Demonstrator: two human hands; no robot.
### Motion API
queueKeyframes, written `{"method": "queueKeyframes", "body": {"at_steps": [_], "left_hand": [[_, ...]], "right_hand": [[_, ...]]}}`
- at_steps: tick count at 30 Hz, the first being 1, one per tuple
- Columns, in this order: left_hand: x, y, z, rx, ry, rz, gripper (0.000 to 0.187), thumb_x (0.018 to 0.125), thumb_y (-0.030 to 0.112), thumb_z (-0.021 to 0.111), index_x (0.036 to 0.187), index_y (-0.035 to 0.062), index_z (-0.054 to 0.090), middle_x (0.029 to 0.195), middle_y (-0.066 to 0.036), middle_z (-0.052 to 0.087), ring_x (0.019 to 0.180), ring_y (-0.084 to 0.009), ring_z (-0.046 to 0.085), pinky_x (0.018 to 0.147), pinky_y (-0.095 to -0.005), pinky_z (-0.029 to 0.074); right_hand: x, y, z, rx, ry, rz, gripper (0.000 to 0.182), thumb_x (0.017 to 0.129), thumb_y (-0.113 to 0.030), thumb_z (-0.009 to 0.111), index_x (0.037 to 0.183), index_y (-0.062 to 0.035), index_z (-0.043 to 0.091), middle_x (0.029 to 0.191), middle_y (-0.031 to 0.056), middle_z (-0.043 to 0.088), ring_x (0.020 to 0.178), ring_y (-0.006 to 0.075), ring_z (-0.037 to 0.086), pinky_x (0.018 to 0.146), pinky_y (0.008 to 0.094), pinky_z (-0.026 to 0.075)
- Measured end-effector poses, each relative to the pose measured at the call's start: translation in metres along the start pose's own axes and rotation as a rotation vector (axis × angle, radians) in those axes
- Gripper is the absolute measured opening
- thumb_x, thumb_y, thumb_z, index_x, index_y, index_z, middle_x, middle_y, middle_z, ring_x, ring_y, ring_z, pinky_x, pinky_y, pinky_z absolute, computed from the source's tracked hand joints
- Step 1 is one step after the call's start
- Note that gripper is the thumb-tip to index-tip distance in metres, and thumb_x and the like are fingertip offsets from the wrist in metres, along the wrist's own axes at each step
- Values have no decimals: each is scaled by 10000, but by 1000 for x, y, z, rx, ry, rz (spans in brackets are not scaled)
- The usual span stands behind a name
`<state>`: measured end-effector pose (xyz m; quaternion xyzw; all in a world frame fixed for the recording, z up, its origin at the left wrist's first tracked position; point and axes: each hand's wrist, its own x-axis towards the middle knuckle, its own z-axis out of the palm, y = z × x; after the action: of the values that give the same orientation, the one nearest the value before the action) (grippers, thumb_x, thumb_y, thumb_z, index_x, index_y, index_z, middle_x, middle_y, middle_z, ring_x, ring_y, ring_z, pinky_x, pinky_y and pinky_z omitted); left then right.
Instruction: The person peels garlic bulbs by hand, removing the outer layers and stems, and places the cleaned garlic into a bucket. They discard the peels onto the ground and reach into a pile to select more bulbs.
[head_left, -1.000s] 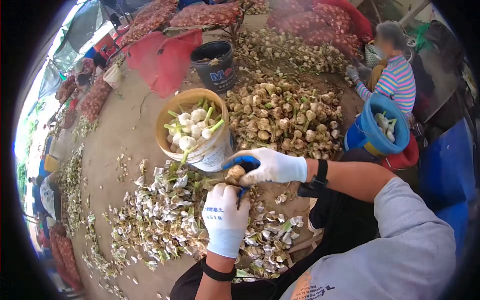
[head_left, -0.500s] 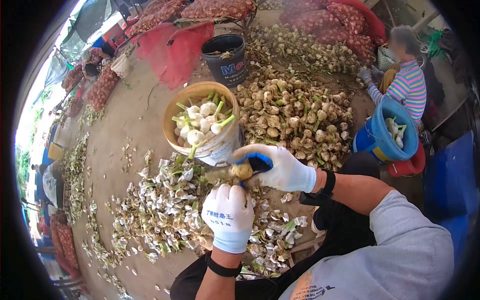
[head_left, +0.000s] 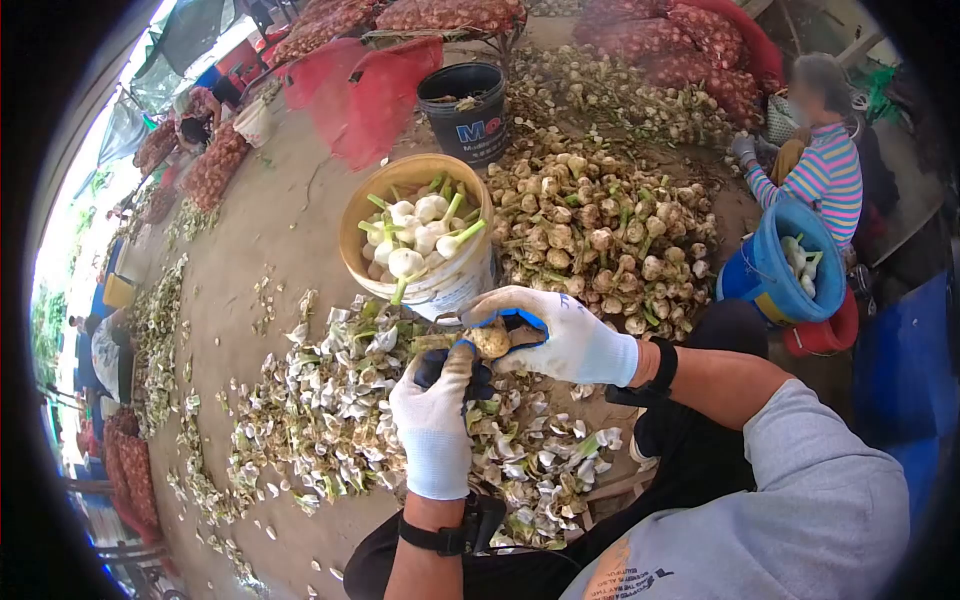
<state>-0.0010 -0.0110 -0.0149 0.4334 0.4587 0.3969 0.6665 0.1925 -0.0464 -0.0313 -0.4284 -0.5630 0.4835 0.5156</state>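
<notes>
A brownish, unpeeled garlic bulb point(head_left: 490, 340) is between my two gloved hands, above the heap of peelings. My right hand point(head_left: 560, 335) curls over it from the right, with thumb and fingers around the bulb. From below, my left hand point(head_left: 432, 405) meets it, thumb up against the bulb and blue-coated fingers bent beneath. The garlic's stem end points left between the hands. Just behind them stands a white bucket point(head_left: 365, 225) holding peeled white garlic point(head_left: 408, 262) with green stems. Skins and leaf scraps point(head_left: 330, 420) lie under and left of my hands.
A large pile of unpeeled garlic point(head_left: 600, 240) lies beyond my right hand. A black bucket point(head_left: 462, 115) stands behind the white one. To the right are a blue bucket point(head_left: 785, 262), a red basin point(head_left: 822, 325) and a seated person in a striped top point(head_left: 825, 180).
My left hand has turned so its thumb now shows against the bulb, where earlier its back faced up. The right hand keeps its hold. The whole view has shifted slightly.
</notes>
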Motion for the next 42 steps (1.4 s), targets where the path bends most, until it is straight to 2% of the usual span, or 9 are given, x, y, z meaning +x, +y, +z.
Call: {"method": "queueKeyframes", "body": {"at_steps": [7, 9, 13, 18, 26, 29, 34, 37, 42], "left_hand": [[1, -3, -6, -6, 9, 24, 151, 979, 106, 741, 1035, -27, 695, 862, -42, 708, 699, -110, 635, 641, -267, 541], [0, 3, -3, 151, 17, 111, 115, 1000, 73, 697, 1058, -26, 697, 888, -10, 705, 758, -57, 600, 699, -223, 504], [1, -3, 3, 171, 54, 229, 149, 992, 63, 705, 1110, -24, 679, 950, 0, 706, 816, -41, 587, 730, -204, 479], [3, -11, 2, 267, 13, 307, 290, 992, 63, 706, 1257, -34, 636, 1059, -22, 700, 919, -71, 603, 810, -247, 501], [7, -12, -5, -95, 6, 42, 239, 999, 37, 657, 1231, -17, 638, 1080, -55, 708, 894, -126, 693, 780, -265, 577], [7, -12, -6, -253, -51, -14, 258, 998, 27, 653, 1249, -16, 618, 1083, -67, 709, 899, -153, 716, 774, -294, 620], [-3, -9, 1, 292, 73, 195, 221, 995, 54, 697, 1192, -36, 649, 1030, -49, 700, 877, -90, 636, 810, -243, 520], [-5, -21, 3, 472, 27, 385, 214, 996, 68, 699, 1176, -34, 645, 984, -40, 688, 862, -85, 613, 812, -240, 500], [11, -12, -14, 24, 193, 158, 170, 1008, 67, 678, 1128, -52, 654, 997, -68, 710, 849, -126, 659, 813, -280, 553]], "right_hand": [[7, 6, -10, 15, -54, 91, 605, 908, -162, 825, 1421, 2, 548, 1324, 96, 663, 1190, 161, 636, 1030, 343, 544], [4, 4, -7, 562, -78, 276, 582, 987, -293, 741, 1441, 5, 530, 1293, 111, 675, 1128, 188, 678, 945, 359, 587], [2, 18, -6, 717, -46, 364, 610, 1044, -406, 629, 1484, -6, 491, 1278, 130, 677, 1052, 244, 726, 880, 369, 613], [7, 15, -5, 329, 39, 160, 780, 895, -308, 845, 1483, 43, 472, 1315, 111, 665, 1073, 172, 685, 912, 360, 605], [5, 20, -19, 630, -89, 385, 530, 1017, -334, 699, 1393, 13, 560, 1161, 81, 703, 818, 166, 705, 732, 370, 628], [6, 30, -22, 780, -119, 391, 548, 1037, -369, 659, 1412, 13, 539, 1159, 91, 706, 896, 190, 724, 754, 393, 636], [10, 32, -10, 44, 167, 161, 549, 986, -407, 738, 1287, 45, 661, 1135, 106, 725, 953, 76, 641, 847, 254, 536], [9, 23, -12, 91, 147, 262, 479, 984, -275, 752, 1344, 16, 628, 1194, 84, 726, 1011, 128, 695, 888, 306, 592], [11, 20, -19, 567, 198, 252, 400, 965, -185, 768, 1289, 30, 673, 1146, 91, 746, 1019, 140, 708, 916, 302, 591]]}}
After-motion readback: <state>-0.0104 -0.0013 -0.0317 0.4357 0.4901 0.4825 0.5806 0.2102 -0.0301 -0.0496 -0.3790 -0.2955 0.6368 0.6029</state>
